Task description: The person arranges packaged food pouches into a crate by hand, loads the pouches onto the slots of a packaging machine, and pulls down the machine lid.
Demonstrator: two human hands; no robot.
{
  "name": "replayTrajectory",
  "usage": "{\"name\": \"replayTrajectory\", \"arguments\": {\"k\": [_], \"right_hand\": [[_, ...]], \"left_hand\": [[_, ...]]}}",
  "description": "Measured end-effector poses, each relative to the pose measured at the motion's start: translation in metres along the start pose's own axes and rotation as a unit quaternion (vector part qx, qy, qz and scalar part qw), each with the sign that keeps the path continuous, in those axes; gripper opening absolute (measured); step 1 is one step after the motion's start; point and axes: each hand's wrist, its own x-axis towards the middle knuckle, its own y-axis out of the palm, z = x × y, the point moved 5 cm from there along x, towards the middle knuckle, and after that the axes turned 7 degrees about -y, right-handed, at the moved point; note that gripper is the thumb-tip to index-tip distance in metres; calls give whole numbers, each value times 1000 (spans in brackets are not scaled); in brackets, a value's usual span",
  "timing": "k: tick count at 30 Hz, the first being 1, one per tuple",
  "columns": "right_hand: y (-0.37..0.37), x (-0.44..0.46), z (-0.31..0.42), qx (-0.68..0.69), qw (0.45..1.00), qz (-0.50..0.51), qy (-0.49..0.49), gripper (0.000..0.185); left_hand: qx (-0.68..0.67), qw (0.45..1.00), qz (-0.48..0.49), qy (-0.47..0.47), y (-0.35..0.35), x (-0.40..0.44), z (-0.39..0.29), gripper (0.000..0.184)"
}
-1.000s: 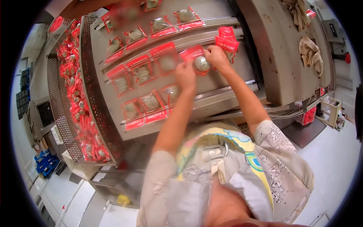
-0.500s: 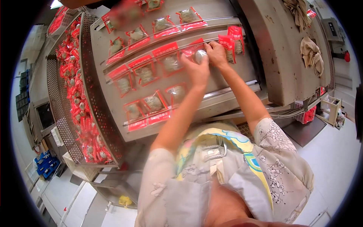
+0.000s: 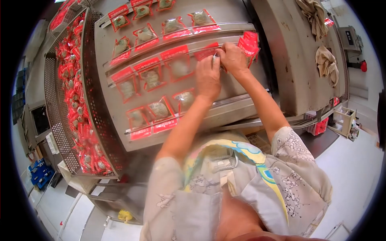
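Observation:
A red-and-clear plastic packet (image 3: 206,52) lies at the middle metal bar, with a pale, rounded item inside, mostly hidden by my fingers. My left hand (image 3: 208,78) is closed around its lower part. Close beside it, my right hand (image 3: 234,59) pinches the packet near its top edge, by the bar. Just right of my right hand, overlapping red packets (image 3: 249,43) sit at the end of the row. To the left in the same row are a blurred packet (image 3: 179,66), another packet (image 3: 151,78) and one more (image 3: 127,87), their red ends along the bar.
The metal plate (image 3: 161,98) carries further rows, including a packet (image 3: 160,109) in front and a packet (image 3: 173,25) behind. On the left stands a perforated metal bin (image 3: 64,132) full of red packets. A steel housing (image 3: 281,60) with cloths (image 3: 326,66) rises on the right.
My left hand has come further over the rounded item, covering most of it. A blurred red shape above the far-left packets is gone. The view has shifted slightly.

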Motion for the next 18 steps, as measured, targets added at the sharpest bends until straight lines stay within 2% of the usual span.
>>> {"name": "replayTrajectory", "arguments": {"k": [1,4,5,9,12,15,18], "right_hand": [[-11,5,10,-47,998,-28,-37,22],[-17,22,26,-56,989,-66,-119,20],[-3,27,19,-46,991,7,-126,16],[8,38,5,55,996,43,-61,17],[16,41,4,54,997,28,-53,18],[20,45,8,59,996,57,-26,21],[20,46,12,32,998,37,-42,26]], "left_hand": [[9,1000,-2,5,-1,0,0,46],[26,1000,-9,13,-3,-1,0,42],[30,999,-12,17,-4,-1,1,41],[52,998,-14,17,-12,1,2,38],[44,999,-23,18,-16,5,6,38],[47,998,-29,21,-16,7,8,40],[46,998,-31,28,-14,10,11,42]]}}
